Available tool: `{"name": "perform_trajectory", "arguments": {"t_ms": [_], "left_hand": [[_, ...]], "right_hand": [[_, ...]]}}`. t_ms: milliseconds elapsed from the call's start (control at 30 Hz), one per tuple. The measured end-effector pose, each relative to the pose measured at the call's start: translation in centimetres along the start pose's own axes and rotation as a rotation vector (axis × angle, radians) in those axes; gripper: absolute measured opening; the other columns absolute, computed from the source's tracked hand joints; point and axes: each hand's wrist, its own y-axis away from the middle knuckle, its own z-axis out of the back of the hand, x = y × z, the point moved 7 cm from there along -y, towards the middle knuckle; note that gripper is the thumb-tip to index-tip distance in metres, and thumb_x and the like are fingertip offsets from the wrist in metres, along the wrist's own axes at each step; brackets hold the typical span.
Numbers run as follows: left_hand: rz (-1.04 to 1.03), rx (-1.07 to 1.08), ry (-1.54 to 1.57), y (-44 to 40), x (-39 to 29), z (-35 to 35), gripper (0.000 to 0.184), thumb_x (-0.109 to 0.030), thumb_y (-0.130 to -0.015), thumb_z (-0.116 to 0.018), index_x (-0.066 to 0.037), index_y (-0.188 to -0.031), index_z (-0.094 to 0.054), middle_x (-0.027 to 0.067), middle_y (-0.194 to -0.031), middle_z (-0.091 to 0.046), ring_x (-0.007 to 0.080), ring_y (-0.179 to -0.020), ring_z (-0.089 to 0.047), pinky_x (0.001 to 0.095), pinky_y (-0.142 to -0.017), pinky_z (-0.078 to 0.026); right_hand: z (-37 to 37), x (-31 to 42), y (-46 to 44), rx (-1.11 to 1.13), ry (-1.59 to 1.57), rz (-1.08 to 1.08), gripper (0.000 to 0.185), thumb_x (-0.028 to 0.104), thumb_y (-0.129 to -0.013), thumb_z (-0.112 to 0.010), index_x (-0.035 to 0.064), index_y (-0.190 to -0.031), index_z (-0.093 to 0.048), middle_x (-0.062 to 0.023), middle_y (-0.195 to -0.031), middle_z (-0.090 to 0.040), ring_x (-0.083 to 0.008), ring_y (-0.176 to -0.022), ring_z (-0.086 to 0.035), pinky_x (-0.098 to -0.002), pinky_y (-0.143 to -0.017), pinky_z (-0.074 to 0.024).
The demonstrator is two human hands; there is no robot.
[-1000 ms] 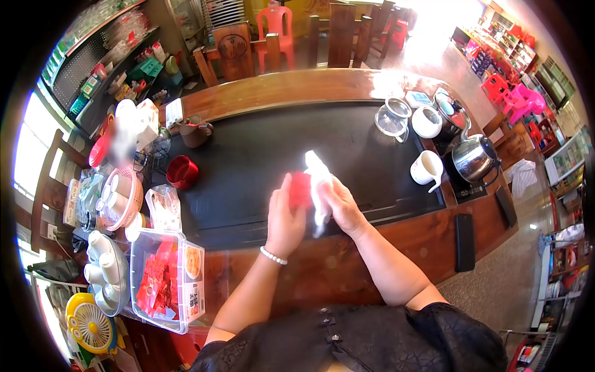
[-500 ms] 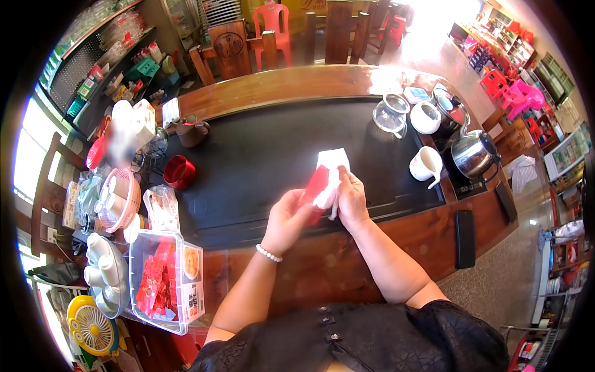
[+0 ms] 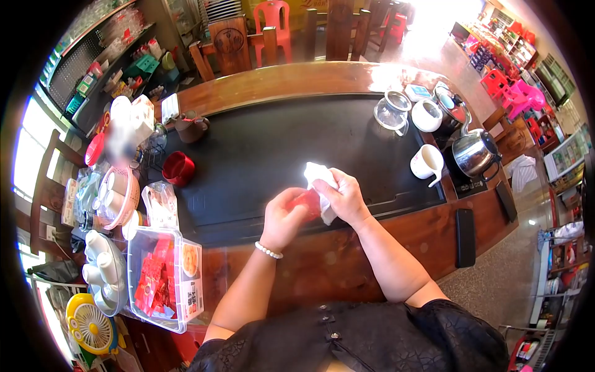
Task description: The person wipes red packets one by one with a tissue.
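Observation:
Above the front of the black tea tray (image 3: 266, 149), my two hands are close together. My left hand (image 3: 284, 222), with a pearl bracelet at the wrist, is closed around a smooth red piece (image 3: 308, 203); its kind is hard to make out because the fingers cover much of it. In my right hand (image 3: 347, 197) is a crumpled white cloth or tissue (image 3: 319, 175), pinched under the thumb. The cloth's lower part lies against the right side of the red piece.
Left stands a clear plastic bin (image 3: 180, 273) of red packets, near a red cup (image 3: 178, 168) and a brown teapot (image 3: 191, 127). At right are a glass pot (image 3: 392, 111), a white pitcher (image 3: 427, 162), a steel kettle (image 3: 474, 154) and a black phone (image 3: 465, 239).
The white cloth has come down and left, my right hand turning over it with the thumb on top. Less of the red piece shows, and it sits lower between my hands.

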Motion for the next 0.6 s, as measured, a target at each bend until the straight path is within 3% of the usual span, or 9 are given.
{"name": "perform_trajectory", "arguments": {"t_ms": [133, 200, 300, 367, 400, 433, 500, 600], "left_hand": [[0.081, 0.015, 0.185, 0.1, 0.1, -0.5, 0.027, -0.006, -0.089, -0.061, 0.004, -0.114, -0.065, 0.0066, -0.098, -0.071, 0.0126, -0.086, -0.067, 0.0271, -0.078, -0.055], [0.087, 0.016, 0.227, 0.1, 0.3, -0.4, 0.028, -0.006, -0.092, -0.061, 0.003, -0.118, -0.063, 0.0065, -0.102, -0.071, 0.0124, -0.087, -0.067, 0.0270, -0.077, -0.055], [0.068, -0.144, 0.458, -0.4, 1.0, 0.5, 0.026, -0.009, -0.099, -0.059, -0.003, -0.124, -0.060, 0.0036, -0.107, -0.068, 0.0103, -0.092, -0.065, 0.0262, -0.079, -0.054], [0.123, -0.157, 0.439, -0.4, 1.2, 0.7, 0.028, -0.014, -0.102, -0.060, -0.005, -0.128, -0.058, 0.0036, -0.110, -0.069, 0.0107, -0.095, -0.066, 0.0271, -0.079, -0.056], [0.134, -0.163, 0.418, -0.4, 1.3, 0.6, 0.028, -0.014, -0.101, -0.061, -0.005, -0.128, -0.058, 0.0033, -0.109, -0.069, 0.0105, -0.095, -0.066, 0.0269, -0.079, -0.056], [0.145, -0.167, 0.398, -0.3, 1.5, 0.5, 0.028, -0.015, -0.101, -0.061, -0.005, -0.127, -0.058, 0.0031, -0.109, -0.069, 0.0102, -0.095, -0.066, 0.0267, -0.079, -0.056], [0.128, -0.104, 0.371, -0.4, 1.9, 0.4, 0.026, -0.009, -0.100, -0.059, -0.004, -0.126, -0.058, 0.0040, -0.110, -0.069, 0.0105, -0.097, -0.067, 0.0265, -0.078, -0.056], [0.120, -0.083, 0.341, -0.5, 1.9, 0.7, 0.028, 0.001, -0.097, -0.053, -0.003, -0.125, -0.058, 0.0073, -0.116, -0.068, 0.0143, -0.101, -0.068, 0.0298, -0.082, -0.058]], "right_hand": [[0.3, -1.3, 0.0, -0.212, -0.330, -0.067, 0.023, 0.020, -0.097, -0.065, -0.0008, -0.105, -0.069, -0.0062, -0.093, -0.072, -0.0121, -0.078, -0.066, -0.0289, -0.070, -0.0522], [1.4, -2.5, -0.3, -0.296, -0.487, -0.149, 0.025, 0.021, -0.101, -0.062, -0.0008, -0.113, -0.066, -0.0071, -0.099, -0.072, -0.0120, -0.087, -0.067, -0.0271, -0.076, -0.0527], [2.9, -3.0, -0.6, -0.367, -0.711, -0.160, 0.032, 0.024, -0.104, -0.057, -0.0003, -0.125, -0.062, -0.0081, -0.109, -0.071, -0.0127, -0.091, -0.066, -0.0279, -0.079, -0.0541], [2.1, -0.5, -0.1, -0.329, -0.544, -0.045, 0.036, 0.024, -0.105, -0.055, 0.0001, -0.132, -0.058, -0.0073, -0.113, -0.069, -0.0122, -0.094, -0.066, -0.0274, -0.080, -0.0538], [1.0, -0.1, 0.0, -0.169, -0.382, 0.003, 0.041, 0.025, -0.105, -0.054, 0.0013, -0.138, -0.054, -0.0069, -0.124, -0.065, -0.0121, -0.104, -0.062, -0.0294, -0.088, -0.0523], [0.2, 1.4, 0.0, -0.151, -0.100, 0.226, 0.044, 0.023, -0.102, -0.057, 0.0031, -0.141, -0.053, -0.0130, -0.143, -0.054, -0.0217, -0.125, -0.055, -0.0372, -0.105, -0.0438], [-1.6, 4.3, 1.5, -0.099, 0.472, 0.434, 0.057, 0.021, -0.093, -0.069, 0.0105, -0.146, -0.052, -0.0218, -0.154, -0.040, -0.0379, -0.142, -0.038, -0.0484, -0.115, -0.0306], [-2.9, 4.3, 1.9, 0.010, 0.637, 0.456, 0.057, 0.023, -0.091, -0.071, 0.0198, -0.145, -0.055, -0.0216, -0.160, -0.031, -0.0425, -0.146, -0.031, -0.0498, -0.118, -0.0260]]}}
